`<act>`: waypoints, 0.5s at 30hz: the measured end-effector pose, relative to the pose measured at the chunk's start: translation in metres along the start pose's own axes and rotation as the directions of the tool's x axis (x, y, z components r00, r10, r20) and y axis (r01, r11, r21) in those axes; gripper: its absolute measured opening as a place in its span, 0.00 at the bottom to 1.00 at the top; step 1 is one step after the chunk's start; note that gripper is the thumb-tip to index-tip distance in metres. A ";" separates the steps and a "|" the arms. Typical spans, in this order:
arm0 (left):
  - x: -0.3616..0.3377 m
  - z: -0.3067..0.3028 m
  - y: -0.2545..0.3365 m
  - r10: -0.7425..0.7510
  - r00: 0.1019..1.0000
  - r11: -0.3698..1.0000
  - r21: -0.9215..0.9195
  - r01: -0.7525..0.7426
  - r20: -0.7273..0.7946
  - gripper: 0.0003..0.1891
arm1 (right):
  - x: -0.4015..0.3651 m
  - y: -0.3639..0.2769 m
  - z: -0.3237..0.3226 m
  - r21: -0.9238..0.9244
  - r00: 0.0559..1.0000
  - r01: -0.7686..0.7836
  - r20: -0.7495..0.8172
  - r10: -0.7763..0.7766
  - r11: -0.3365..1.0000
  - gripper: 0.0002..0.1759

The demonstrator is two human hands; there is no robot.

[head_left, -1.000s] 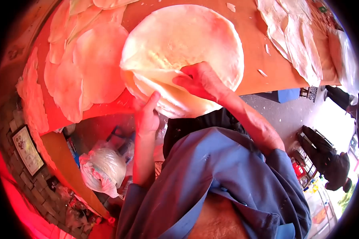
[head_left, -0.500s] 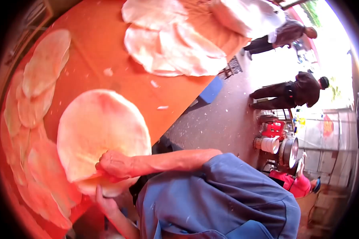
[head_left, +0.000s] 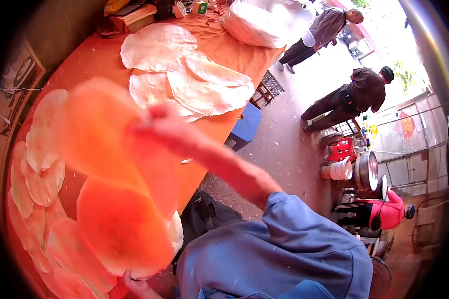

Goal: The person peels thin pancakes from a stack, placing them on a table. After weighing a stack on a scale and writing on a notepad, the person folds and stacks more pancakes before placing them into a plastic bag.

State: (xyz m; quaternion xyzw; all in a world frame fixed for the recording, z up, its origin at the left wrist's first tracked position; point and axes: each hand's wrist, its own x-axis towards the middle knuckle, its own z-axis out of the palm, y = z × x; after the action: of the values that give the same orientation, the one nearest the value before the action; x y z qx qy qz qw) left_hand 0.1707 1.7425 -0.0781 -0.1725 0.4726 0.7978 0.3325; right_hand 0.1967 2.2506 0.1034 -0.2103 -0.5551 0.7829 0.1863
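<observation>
My right hand (head_left: 157, 122), smeared by motion, is raised over the table and closed on the edge of a thin round flatbread (head_left: 97, 132), which hangs as a glowing orange sheet, its outline blurred. Below it a second round flatbread (head_left: 127, 229) lies at the near table edge; whether the two are joined cannot be told. At its lower rim my left hand (head_left: 138, 285) grips with the thumb on top, its other fingers mostly hidden. Overlapping flatbreads (head_left: 45, 154) lie along the left side, and several paler ones (head_left: 204, 84) lie farther back.
An orange cloth (head_left: 97, 55) covers the table. A white plastic bag (head_left: 257, 25) sits at the far corner, a blue box (head_left: 247, 124) below the edge. Two people in dark clothes (head_left: 346, 97) stand to the right; a person in pink (head_left: 389, 209) is by metal pots (head_left: 368, 170).
My right hand has lifted up and away from the near flatbread, drawing a thin sheet with it. My left hand has shifted slightly downward. The view has tilted, showing more of the table's far end.
</observation>
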 end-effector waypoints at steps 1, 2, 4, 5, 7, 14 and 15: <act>0.006 -0.014 -0.010 -0.008 1.000 1.000 -0.019 0.008 0.003 0.24 | 0.000 -0.022 -0.014 0.095 0.998 -0.025 -0.051 0.030 0.995 0.09; 0.011 -0.016 -0.019 0.016 0.997 0.999 -0.031 -0.019 -0.080 0.23 | -0.003 -0.042 -0.026 0.171 0.998 0.060 -0.016 -0.058 0.983 0.07; 0.010 -0.017 -0.033 0.075 0.958 0.995 -0.045 -0.090 -0.275 0.23 | 0.003 -0.067 -0.046 -0.163 0.956 0.162 -0.220 -0.196 0.973 0.12; 0.009 -0.026 -0.033 0.022 0.985 0.992 -0.120 -0.043 -0.172 0.17 | 0.017 -0.067 -0.051 -0.019 0.937 0.277 -0.215 -0.275 0.961 0.06; 0.007 -0.040 -0.033 -0.030 0.978 0.991 -0.134 0.003 -0.204 0.14 | 0.035 -0.082 -0.046 -0.010 0.938 0.338 -0.069 -0.338 0.941 0.09; -0.016 0.022 -0.017 0.040 0.990 0.991 -0.123 -0.056 -0.134 0.29 | 0.132 -0.114 -0.027 -0.139 0.927 0.373 0.088 -0.364 0.917 0.15; -0.017 0.023 -0.019 0.049 0.991 0.985 -0.161 -0.069 -0.127 0.29 | 0.142 -0.119 -0.045 0.043 0.887 0.436 0.145 -0.438 0.899 0.16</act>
State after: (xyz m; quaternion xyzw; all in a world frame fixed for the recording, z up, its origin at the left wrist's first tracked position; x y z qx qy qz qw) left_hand 0.1973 1.7628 -0.0690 -0.2337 0.4294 0.8315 0.2637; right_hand 0.1083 2.3977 0.1855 -0.0195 -0.5969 0.7372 0.3162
